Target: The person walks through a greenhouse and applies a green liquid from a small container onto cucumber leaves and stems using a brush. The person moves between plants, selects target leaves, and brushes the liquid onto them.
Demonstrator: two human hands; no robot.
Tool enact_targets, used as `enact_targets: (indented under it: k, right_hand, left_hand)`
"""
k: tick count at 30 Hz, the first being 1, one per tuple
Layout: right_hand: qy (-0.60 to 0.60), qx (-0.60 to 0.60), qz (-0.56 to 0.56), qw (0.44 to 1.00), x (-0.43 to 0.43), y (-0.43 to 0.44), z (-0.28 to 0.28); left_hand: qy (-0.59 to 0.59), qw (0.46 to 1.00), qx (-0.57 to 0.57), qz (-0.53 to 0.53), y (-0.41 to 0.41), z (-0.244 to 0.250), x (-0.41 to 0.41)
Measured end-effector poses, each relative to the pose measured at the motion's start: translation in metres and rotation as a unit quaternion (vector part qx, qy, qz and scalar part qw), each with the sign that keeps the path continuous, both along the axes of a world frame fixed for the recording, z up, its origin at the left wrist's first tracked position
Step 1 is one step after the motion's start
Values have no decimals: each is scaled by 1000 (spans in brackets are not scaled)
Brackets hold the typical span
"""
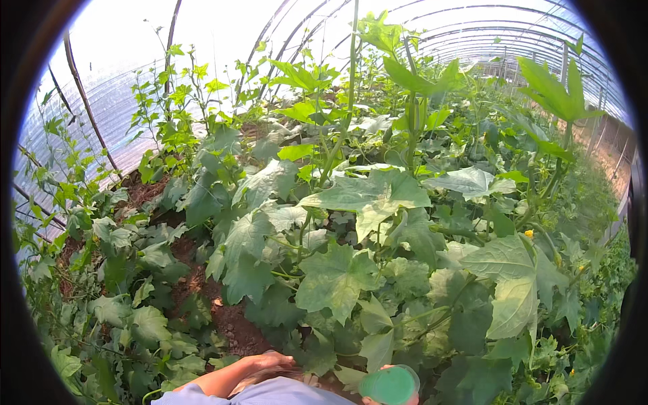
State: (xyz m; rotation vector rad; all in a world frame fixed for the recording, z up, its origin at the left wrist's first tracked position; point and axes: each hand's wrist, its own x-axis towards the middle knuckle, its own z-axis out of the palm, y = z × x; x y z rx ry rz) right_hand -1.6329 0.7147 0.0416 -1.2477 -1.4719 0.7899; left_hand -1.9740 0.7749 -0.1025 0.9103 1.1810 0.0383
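At the bottom edge, my right hand (412, 399) grips a round, translucent container (390, 385) that shows green from above. Whether the green is its contents or its base I cannot tell. My left hand (273, 359) is bent inward in front of my body, low over the reddish soil. Its fingers are partly hidden, and no held thing shows in it. Just ahead of both hands spread broad, lobed leaves (336, 281) of climbing vine plants, some with pale, dusty-looking patches.
Thick vine stems (344, 126) rise upright ahead. Bare soil (238, 329) runs between the plants on the left. A small yellow flower (529, 234) shows at right. Curved hoops (455, 30) carry the plastic film (136, 96) of a greenhouse tunnel overhead and along the left.
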Motion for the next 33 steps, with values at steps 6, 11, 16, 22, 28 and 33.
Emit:
enact_targets:
  k: [6,11,16,22,28,33]
  right_hand:
    - [124,-25,12,992,-75,40,39]
    - [152,63,99,981,-128,85,35]
    - [170,65,68,981,-183,105,59]
    - [34,26,23,999,-225,99,67]
    - [44,15,-55,997,-267,91,69]
    - [-36,9,-53,998,-267,85,73]
  left_hand:
    - [-38,992,36,110,-46,-13,-69]
    - [-64,985,45,155,-55,-73,-130]
    - [65,995,-58,53,-36,-28,-190]
    - [123,982,62,-131,40,79,-208]
    - [-35,983,136,-119,80,122,-204]
    - [-30,974,190,-117,105,166,-176]
